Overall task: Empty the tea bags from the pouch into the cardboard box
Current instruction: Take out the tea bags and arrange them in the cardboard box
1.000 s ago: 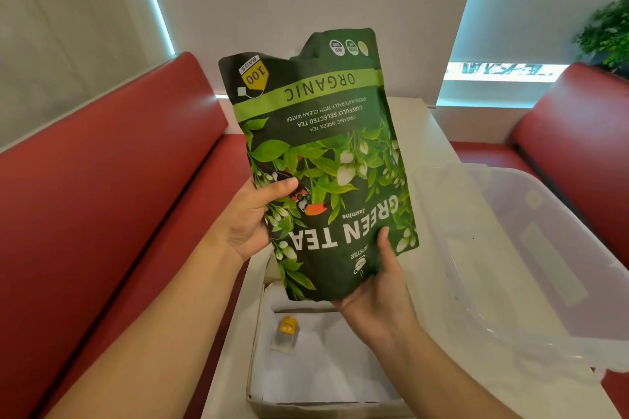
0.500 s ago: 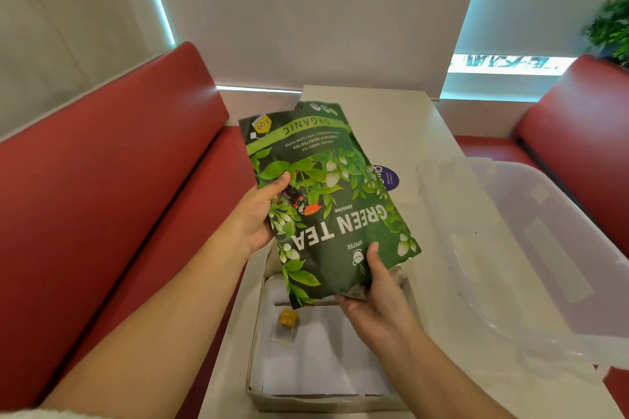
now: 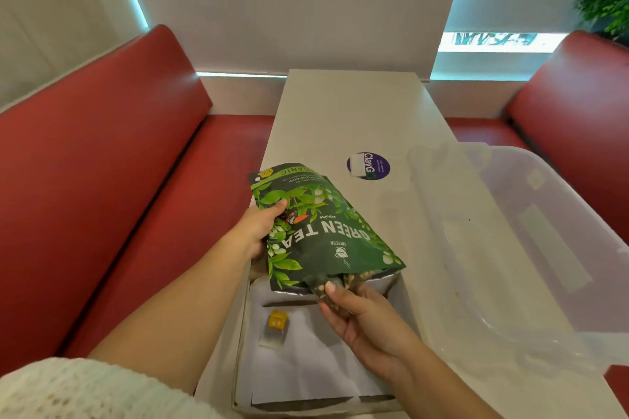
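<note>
Over the cardboard box (image 3: 308,374) at the counter's (image 3: 357,119) near edge, our left hand (image 3: 255,228) grips the tilted pouch (image 3: 316,224); our right hand (image 3: 364,320) pinches tea bags (image 3: 354,279) at its mouth.

Your left hand (image 3: 258,230) grips the pouch (image 3: 323,235) at its left edge. The thumb lies on the printed front, and the other fingers are hidden behind it. Your right hand (image 3: 362,320) holds the lower end, with the thumb pressed on top and the fingers curled under. Both forearms reach forward and are bare — the left one comes out of a white knitted sleeve (image 3: 68,391).
</note>
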Action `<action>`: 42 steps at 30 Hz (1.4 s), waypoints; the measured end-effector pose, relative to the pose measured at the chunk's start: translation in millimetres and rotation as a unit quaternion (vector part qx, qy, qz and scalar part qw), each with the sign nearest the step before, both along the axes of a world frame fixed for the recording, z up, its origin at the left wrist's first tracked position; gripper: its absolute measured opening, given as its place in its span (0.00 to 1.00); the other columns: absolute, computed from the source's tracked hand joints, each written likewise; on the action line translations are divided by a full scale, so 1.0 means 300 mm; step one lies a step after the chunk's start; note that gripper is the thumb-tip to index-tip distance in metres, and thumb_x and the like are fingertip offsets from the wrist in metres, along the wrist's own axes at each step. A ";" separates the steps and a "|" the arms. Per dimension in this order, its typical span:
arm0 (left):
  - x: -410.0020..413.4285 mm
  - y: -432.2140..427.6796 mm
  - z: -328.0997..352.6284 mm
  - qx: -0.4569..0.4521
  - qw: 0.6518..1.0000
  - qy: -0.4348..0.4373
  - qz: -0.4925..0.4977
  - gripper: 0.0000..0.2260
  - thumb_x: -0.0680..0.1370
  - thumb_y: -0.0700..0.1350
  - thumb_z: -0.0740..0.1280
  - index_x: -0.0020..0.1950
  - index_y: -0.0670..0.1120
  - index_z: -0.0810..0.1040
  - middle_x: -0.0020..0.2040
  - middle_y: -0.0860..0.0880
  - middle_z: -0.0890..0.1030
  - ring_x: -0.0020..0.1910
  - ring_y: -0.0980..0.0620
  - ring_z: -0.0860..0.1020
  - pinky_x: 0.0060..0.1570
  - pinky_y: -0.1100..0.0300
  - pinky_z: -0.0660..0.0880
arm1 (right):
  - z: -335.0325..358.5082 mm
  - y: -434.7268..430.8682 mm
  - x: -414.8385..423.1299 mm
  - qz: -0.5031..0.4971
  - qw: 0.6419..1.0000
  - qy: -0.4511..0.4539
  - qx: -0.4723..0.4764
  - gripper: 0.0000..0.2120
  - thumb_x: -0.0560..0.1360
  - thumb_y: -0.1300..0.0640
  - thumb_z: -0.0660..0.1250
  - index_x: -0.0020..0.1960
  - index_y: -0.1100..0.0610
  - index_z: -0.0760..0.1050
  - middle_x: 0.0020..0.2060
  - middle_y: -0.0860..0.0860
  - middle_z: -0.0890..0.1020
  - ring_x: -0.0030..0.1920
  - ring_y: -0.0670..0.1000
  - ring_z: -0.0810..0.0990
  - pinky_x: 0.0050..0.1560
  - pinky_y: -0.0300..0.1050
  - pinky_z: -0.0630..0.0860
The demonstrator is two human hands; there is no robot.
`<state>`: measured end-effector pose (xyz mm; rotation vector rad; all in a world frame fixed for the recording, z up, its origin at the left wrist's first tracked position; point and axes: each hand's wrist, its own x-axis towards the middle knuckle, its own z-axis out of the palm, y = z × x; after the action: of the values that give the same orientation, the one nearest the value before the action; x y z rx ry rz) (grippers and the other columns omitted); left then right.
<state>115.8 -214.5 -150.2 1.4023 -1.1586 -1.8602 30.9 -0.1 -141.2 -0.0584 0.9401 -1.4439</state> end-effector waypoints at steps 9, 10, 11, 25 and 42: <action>0.050 -0.024 -0.003 -0.036 0.996 -0.064 -0.058 0.09 0.74 0.39 0.71 0.53 0.42 0.78 0.54 0.39 0.82 0.42 0.46 0.81 0.47 0.54 0.78 | -0.048 0.023 -0.018 0.065 0.994 0.087 0.027 0.09 0.72 0.71 0.68 0.50 0.63 0.73 0.39 0.56 0.83 0.38 0.49 0.83 0.41 0.42 0.82; 0.051 -0.027 -0.002 -0.058 0.994 -0.077 -0.056 0.11 0.72 0.39 0.73 0.52 0.44 0.76 0.55 0.40 0.81 0.45 0.45 0.81 0.51 0.51 0.78 | -0.059 0.033 -0.023 0.081 0.987 0.131 0.035 0.10 0.71 0.71 0.69 0.49 0.62 0.73 0.38 0.55 0.82 0.38 0.50 0.82 0.41 0.42 0.81; 0.053 -0.028 0.002 -0.081 0.990 -0.098 -0.057 0.15 0.71 0.39 0.74 0.54 0.45 0.75 0.57 0.41 0.81 0.48 0.45 0.81 0.55 0.49 0.77 | -0.071 0.044 -0.030 0.097 0.977 0.184 0.045 0.11 0.70 0.70 0.70 0.47 0.61 0.72 0.37 0.55 0.80 0.38 0.50 0.81 0.40 0.42 0.79; 0.056 0.315 0.206 -0.541 0.653 -0.367 -0.384 0.36 0.63 0.71 0.63 0.68 0.59 0.67 0.70 0.54 0.68 0.69 0.51 0.64 0.68 0.50 0.61 | -0.044 0.082 -0.059 -0.047 0.931 0.355 0.070 0.11 0.73 0.60 0.70 0.50 0.57 0.69 0.42 0.54 0.73 0.43 0.51 0.74 0.43 0.46 0.73; 0.104 0.341 0.195 -0.704 0.590 -0.266 -0.292 0.07 0.72 0.37 0.64 0.44 0.48 0.74 0.42 0.51 0.77 0.38 0.50 0.76 0.33 0.56 0.72 | -0.098 -0.005 -0.054 -0.103 0.824 0.550 0.086 0.08 0.70 0.54 0.69 0.34 0.52 0.74 0.39 0.59 0.76 0.35 0.50 0.71 0.36 0.43 0.67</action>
<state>147.0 -112.3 -91.8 0.4921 -2.6751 -0.1240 14.6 -1.5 -170.7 -0.7424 2.0662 -1.4773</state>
